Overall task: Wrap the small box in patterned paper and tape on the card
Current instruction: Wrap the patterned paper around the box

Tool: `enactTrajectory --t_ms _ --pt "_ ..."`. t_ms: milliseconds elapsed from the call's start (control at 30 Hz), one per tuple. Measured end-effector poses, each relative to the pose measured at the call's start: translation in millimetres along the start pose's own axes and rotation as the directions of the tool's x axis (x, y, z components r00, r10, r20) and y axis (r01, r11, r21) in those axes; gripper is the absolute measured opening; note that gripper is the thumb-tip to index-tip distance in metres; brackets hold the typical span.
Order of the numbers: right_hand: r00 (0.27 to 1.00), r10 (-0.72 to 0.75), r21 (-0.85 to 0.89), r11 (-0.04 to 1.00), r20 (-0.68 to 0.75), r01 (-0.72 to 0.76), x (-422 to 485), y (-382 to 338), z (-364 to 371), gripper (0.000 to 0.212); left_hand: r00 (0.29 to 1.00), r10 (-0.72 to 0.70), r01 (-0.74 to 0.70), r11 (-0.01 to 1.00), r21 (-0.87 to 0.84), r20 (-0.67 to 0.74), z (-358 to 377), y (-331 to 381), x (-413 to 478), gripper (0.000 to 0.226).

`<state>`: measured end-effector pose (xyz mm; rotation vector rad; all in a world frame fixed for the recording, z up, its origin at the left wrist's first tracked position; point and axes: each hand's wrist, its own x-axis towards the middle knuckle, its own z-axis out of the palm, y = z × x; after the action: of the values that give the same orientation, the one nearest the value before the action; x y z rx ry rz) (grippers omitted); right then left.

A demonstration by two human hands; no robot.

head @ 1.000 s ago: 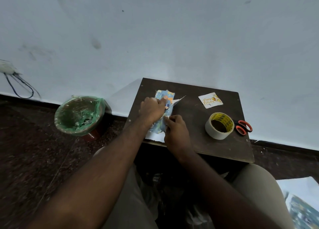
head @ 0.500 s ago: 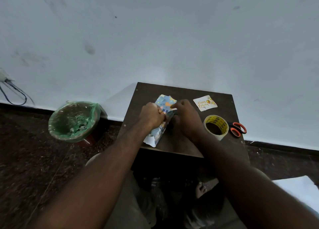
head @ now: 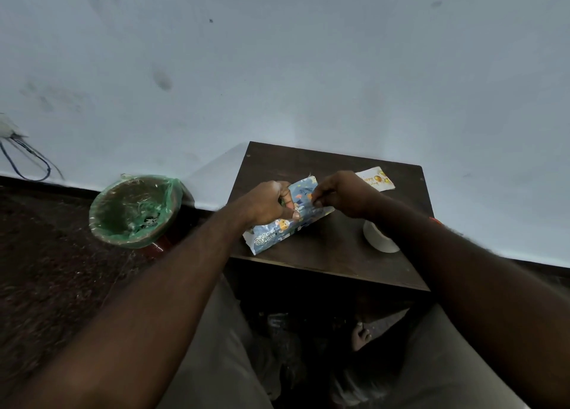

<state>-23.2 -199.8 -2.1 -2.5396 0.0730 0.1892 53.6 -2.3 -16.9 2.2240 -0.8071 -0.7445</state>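
The small box, covered in blue patterned paper (head: 282,226), lies slanted on the dark wooden table (head: 324,254). My left hand (head: 271,203) grips its left side, thumb pressed on the top face. My right hand (head: 342,194) pinches the paper along the far right edge of the box. A white greeting card (head: 377,180) with orange print lies flat behind my right hand, partly hidden by it. The box itself is hidden under the paper.
A roll of tape (head: 379,239) stands on the table's right side, mostly hidden by my right forearm. A bin with a green liner (head: 135,211) sits on the floor to the left, against the white wall. My knees are below the table's front edge.
My right hand has moved from the near end of the package up to its far right edge. The paper now lies closed over the box. The view has shifted slightly.
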Motion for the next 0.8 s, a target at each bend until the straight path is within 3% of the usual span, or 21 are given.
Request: enactTrajectory --t_ms 133,233,300,333,367,433,500,533,700,800 --pt "0.996 0.075 0.048 0.996 0.042 -0.077 7.9 -0.1 -2.9 0.011 0.999 -0.036 0.035 0.998 -0.046 -0.014 0.8 2.5 -2.2 0.021" --pt "0.951 0.181 -0.017 0.981 -0.250 -0.191 0.5 -0.7 17.0 0.031 0.988 -0.117 0.109 0.991 -0.082 -0.101 8.0 4.6 -3.6 0.021" --pt "0.832 0.303 0.209 0.951 -0.465 -0.229 -22.3 -15.7 41.5 0.039 0.972 -0.163 0.141 0.981 -0.136 -0.170 16.5 5.5 -3.4 0.022" --pt "0.775 0.395 0.385 0.898 -0.493 -0.213 -34.8 -25.5 57.4 0.037 0.962 -0.181 0.151 0.977 -0.154 -0.204 20.5 5.8 -3.0 0.023" --pt "0.750 0.491 0.559 0.805 -0.444 -0.196 -44.5 -36.4 73.8 0.035 0.951 -0.198 0.161 0.972 -0.169 -0.236 24.2 5.9 -3.0 0.022" --pt "0.782 0.581 0.818 0.549 -0.226 -0.172 -56.6 -59.9 101.5 0.045 0.925 -0.237 0.175 0.959 -0.221 -0.298 28.8 5.5 -3.7 0.018" --pt "0.792 0.598 0.926 0.357 -0.122 -0.127 -56.4 -70.7 120.0 0.061 0.893 -0.263 0.172 0.949 -0.263 -0.365 29.7 3.0 -5.9 0.022" --pt "0.791 0.600 0.941 0.321 -0.118 -0.104 -55.3 -74.0 122.1 0.061 0.878 -0.274 0.175 0.947 -0.271 -0.391 29.0 0.8 -8.2 0.026" --pt "0.803 0.580 0.870 0.457 -0.136 -0.183 -49.6 -65.7 113.8 0.045 0.862 -0.369 0.230 0.896 -0.379 -0.349 27.2 -15.9 -17.5 0.038" --pt "0.828 0.556 0.875 0.436 -0.078 -0.210 -50.7 -58.9 99.8 0.032 0.862 -0.381 0.219 0.875 -0.431 -0.336 25.5 -20.8 -17.0 0.029"
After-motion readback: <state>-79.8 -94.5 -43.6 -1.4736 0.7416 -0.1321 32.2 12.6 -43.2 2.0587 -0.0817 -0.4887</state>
